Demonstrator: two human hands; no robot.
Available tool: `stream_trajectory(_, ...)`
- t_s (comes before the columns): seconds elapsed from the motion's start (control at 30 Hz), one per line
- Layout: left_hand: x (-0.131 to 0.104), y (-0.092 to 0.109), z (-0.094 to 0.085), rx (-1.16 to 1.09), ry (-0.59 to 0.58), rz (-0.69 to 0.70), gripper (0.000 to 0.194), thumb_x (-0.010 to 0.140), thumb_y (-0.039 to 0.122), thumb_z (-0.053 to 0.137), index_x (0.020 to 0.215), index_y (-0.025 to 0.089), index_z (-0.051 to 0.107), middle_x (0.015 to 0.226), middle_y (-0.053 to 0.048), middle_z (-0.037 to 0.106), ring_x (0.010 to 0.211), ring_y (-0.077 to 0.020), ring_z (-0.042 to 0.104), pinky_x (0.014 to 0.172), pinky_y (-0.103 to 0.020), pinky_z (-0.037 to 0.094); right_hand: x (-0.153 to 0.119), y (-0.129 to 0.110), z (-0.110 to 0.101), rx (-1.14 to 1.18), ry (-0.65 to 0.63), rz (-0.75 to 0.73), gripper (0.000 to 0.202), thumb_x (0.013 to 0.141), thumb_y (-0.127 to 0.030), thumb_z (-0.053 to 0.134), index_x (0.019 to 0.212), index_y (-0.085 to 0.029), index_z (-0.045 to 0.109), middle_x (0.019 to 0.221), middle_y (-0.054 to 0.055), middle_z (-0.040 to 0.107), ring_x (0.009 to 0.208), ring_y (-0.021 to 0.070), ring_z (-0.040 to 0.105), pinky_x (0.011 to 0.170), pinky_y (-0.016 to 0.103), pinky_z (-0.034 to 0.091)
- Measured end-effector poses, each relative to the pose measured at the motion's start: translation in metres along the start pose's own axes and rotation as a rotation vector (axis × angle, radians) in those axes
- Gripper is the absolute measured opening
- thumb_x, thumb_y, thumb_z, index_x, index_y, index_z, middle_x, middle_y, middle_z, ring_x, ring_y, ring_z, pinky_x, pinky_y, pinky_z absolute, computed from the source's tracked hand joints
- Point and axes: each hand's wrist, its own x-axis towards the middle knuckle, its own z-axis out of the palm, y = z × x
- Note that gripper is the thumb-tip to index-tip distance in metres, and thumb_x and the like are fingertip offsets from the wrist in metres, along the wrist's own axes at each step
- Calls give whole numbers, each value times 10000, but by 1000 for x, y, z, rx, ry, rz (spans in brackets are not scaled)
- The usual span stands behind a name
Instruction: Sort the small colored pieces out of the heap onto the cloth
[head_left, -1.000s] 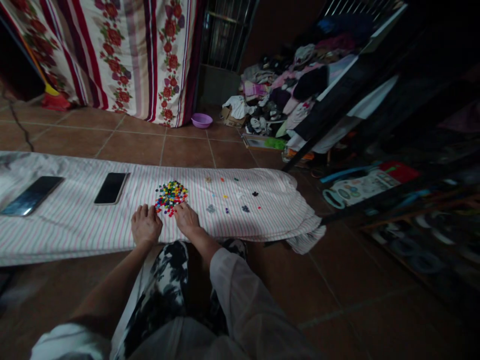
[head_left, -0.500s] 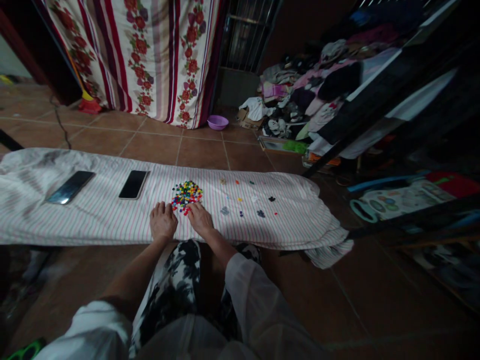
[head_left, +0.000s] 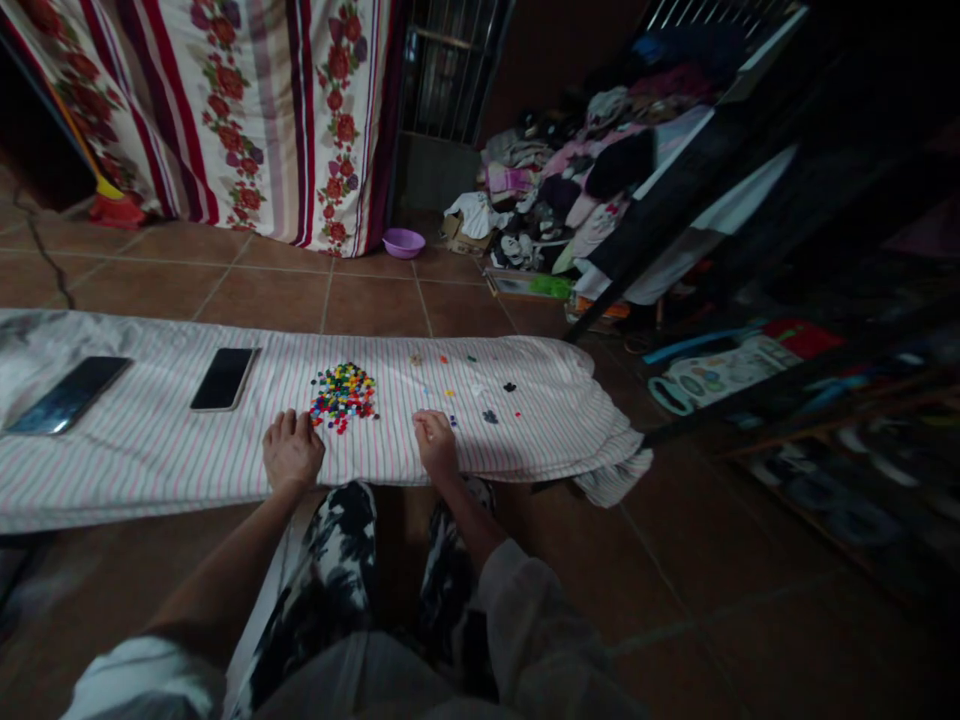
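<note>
A pile of small multicoloured beads [head_left: 343,392] lies on a striped cloth [head_left: 390,455]. My left hand [head_left: 291,450] rests palm down on the cloth, its fingers lying at the pile's lower left edge. To the right of the pile, my right hand [head_left: 436,445] is closed in a pinch; whatever is between its fingertips is too small to make out. Small groups sorted by colour lie around and beyond it: black beads [head_left: 510,387], dark grey beads [head_left: 490,416], white beads [head_left: 478,390], yellow beads [head_left: 450,393] and tan beads [head_left: 415,359]. The light grey group is hidden behind the right hand.
Two phones lie on the cloth at the left, a nearer dark phone [head_left: 225,379] and a farther phone [head_left: 71,395]. Beyond, a purple basin [head_left: 403,243] stands on the tiled floor by a flowered curtain [head_left: 262,120]. Heaped clothes [head_left: 562,190] fill the back right.
My right hand has left the bead pile and moved right, to the small sorted groups. The left hand stays beside the pile. The whole view has shifted.
</note>
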Motion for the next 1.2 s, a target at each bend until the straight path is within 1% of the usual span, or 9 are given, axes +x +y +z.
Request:
stream_trajectory(0.17,-1,-1,3,-30,-9,-6,360,881,256,387,1160,152,589,1283,-165,541,1280,-308,418,1036,-481,330,5,38,-56,-153,156,131,229,830,-229,434,847,-196,660,887,67,654,885,189,599,855,320,479)
stream_trajectory(0.3,-2,-2,5,-38,10,-8,362,876,261,389,1158,156,592,1280,-168,544,1273,-312,421,1036,-488,324,12,68,-98,-292,231,257,283,817,-234,398,889,-170,665,939,104,667,927,203,590,866,321,462)
stream_trajectory(0.4,-2,-1,5,-34,21,-4,357,873,257,397,1157,173,595,1260,-156,561,1256,-310,438,1021,-484,331,16,89,-122,-404,258,340,309,800,-219,387,910,-161,670,943,114,667,935,216,579,861,328,450)
stream_trajectory(0.5,-1,-1,4,-13,17,-2,359,876,257,397,1160,167,599,1263,-162,563,1252,-312,443,1014,-483,341,19,107,-137,-483,244,371,338,798,-209,367,933,-145,671,932,114,665,923,218,569,865,322,433)
stream_trajectory(0.63,-1,-1,4,17,10,5,372,889,263,382,1167,147,600,1269,-174,565,1247,-312,453,1018,-480,352,23,123,-147,-576,190,420,381,809,-216,353,1008,-117,662,937,117,652,902,213,553,836,304,416)
stream_trajectory(0.77,-2,-2,6,39,15,13,382,898,271,372,1172,132,600,1270,-182,565,1247,-312,456,1017,-473,360,30,132,-150,-605,126,439,393,803,-229,402,1075,-100,653,910,112,651,871,207,552,819,295,413)
stream_trajectory(1.07,-1,-4,10,49,12,15,388,901,276,366,1179,132,595,1277,-178,560,1258,-310,454,1023,-467,358,43,137,-151,-632,17,413,363,797,-234,468,1076,-149,684,937,93,661,897,198,564,832,281,421)
stream_trajectory(1.2,-1,-4,10,31,12,17,378,883,261,393,1175,136,597,1286,-185,550,1268,-312,442,1037,-478,344,46,138,-151,-617,11,371,335,787,-228,472,1017,-172,710,917,85,656,899,198,555,854,284,420)
